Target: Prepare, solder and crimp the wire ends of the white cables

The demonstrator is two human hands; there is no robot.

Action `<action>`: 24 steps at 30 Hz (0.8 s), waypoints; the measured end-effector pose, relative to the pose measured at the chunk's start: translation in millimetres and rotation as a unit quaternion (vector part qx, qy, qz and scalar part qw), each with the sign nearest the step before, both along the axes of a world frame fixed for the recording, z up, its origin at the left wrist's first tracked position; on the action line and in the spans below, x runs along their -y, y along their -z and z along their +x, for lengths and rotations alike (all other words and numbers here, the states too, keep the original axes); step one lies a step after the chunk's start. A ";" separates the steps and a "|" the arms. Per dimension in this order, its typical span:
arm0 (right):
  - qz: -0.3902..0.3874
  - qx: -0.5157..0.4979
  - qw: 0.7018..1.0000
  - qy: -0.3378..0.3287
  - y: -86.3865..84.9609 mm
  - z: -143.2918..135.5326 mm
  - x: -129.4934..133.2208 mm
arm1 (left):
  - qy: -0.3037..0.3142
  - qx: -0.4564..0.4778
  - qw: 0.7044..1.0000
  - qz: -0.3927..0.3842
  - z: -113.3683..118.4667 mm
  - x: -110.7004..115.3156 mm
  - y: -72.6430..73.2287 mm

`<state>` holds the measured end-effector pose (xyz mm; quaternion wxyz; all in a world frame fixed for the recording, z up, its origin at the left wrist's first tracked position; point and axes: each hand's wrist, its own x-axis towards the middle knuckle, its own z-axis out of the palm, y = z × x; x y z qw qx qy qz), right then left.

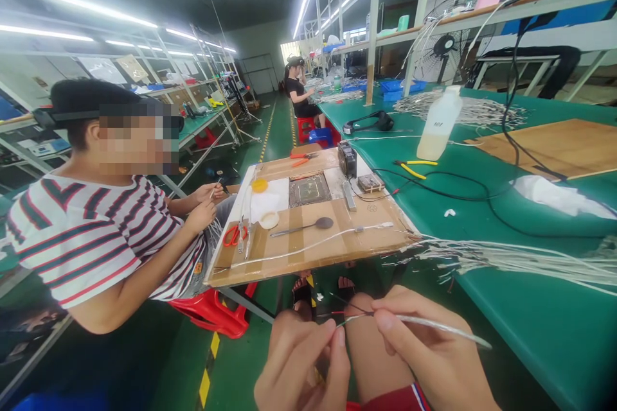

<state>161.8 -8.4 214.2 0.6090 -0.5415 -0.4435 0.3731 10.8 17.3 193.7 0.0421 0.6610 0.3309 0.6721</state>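
Above my lap, my right hand (424, 340) pinches a white cable (446, 327) between thumb and fingers near its stripped end. Thin coloured wires fan out of that end to the left: a red one, a dark one and a green one. My left hand (308, 359) is closed, thumb and forefinger tips pressed together on the green wire (343, 323). The red wire (339, 313) and the dark wire stick out free above those fingertips. The cable's other side runs off past my right hand.
A cardboard-covered table (299, 250) ahead carries a spoon (324, 223), scissors (234, 236) and a small fan (347, 159). On the green bench (486, 205) are a cable bundle (463, 253), a plastic bottle (439, 125) and yellow-handled pliers (414, 170). A co-worker (106, 225) sits left, handling wires.
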 end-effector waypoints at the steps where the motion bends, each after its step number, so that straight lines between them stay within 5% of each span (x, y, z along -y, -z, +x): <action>1: 0.005 0.006 1.000 0.002 -0.7 0.1 -0.1 | 0.006 -0.017 1.000 0.003 -3.3 -0.3 3.2; 8: 0.018 0.051 0.999 0.006 -1.2 2.6 0.2 | 0.014 -0.060 0.998 -0.015 -14.5 2.1 15.2; 18: 0.038 0.119 0.992 -0.008 1.1 4.8 1.4 | -0.029 0.017 0.999 -0.039 4.4 8.9 3.3; 24: 0.086 0.160 0.983 0.003 -3.9 3.1 0.4 | 0.020 0.007 0.998 -0.060 1.0 7.7 -0.4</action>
